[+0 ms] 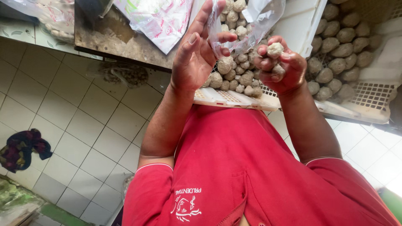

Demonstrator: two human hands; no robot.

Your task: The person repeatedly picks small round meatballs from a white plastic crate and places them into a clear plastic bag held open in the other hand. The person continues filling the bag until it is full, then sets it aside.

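My left hand point(193, 58) is raised over a white perforated tray point(222, 98) and pinches the edge of a clear plastic bag point(255, 21) between thumb and fingers. Beside it on the right, my right hand point(279, 71) is closed on a few pale grey-beige balls point(275, 49), one of them sitting up at the fingertips close to the bag. Under both hands the tray is heaped with several more of the same balls point(234, 75). My red shirt fills the lower part of the view.
A second white tray point(372, 100) with several balls stands at the right. A printed plastic bag point(163, 19) lies on the dark table top point(121, 39). A dark cloth point(21, 148) lies on the white tiled floor at left.
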